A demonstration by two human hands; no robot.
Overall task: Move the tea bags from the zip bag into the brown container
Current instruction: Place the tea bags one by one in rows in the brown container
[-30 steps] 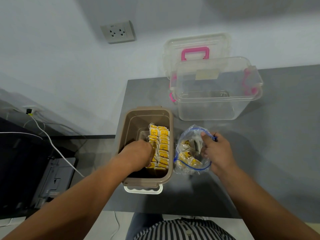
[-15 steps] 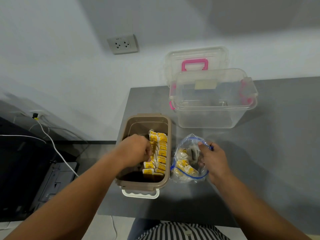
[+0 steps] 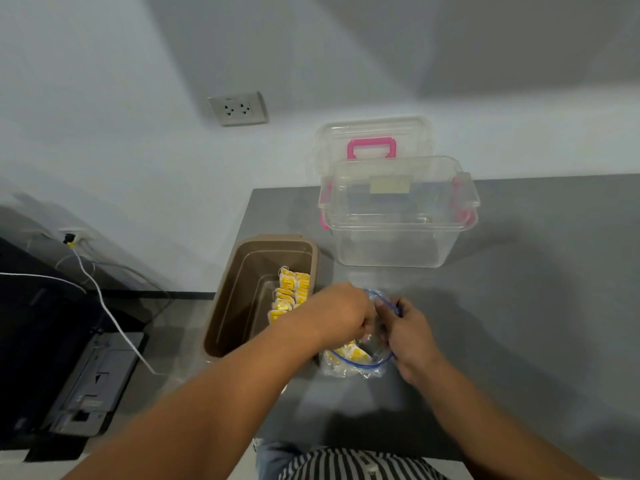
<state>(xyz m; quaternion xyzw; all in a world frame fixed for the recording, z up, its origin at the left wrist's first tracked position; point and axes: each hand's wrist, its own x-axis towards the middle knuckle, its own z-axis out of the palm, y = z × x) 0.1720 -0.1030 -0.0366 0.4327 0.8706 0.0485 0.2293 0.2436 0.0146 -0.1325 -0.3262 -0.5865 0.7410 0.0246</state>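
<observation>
Right now the left hand (image 3: 341, 315) is sitting over the mouth of the zip bag (image 3: 360, 368), its fingers curled down inside; whether they are gripping anything I cannot tell. The right hand (image 3: 410, 336) is pinching the bag's blue-edged rim. Yellow tea bags (image 3: 351, 353) are lying in the bag, and more are standing along the right wall of the brown container (image 3: 242, 289), just beside it on the desk (image 3: 519, 306).

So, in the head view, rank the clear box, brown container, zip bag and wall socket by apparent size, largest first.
1. clear box
2. brown container, partly hidden
3. zip bag, partly hidden
4. wall socket, though farther away
</observation>
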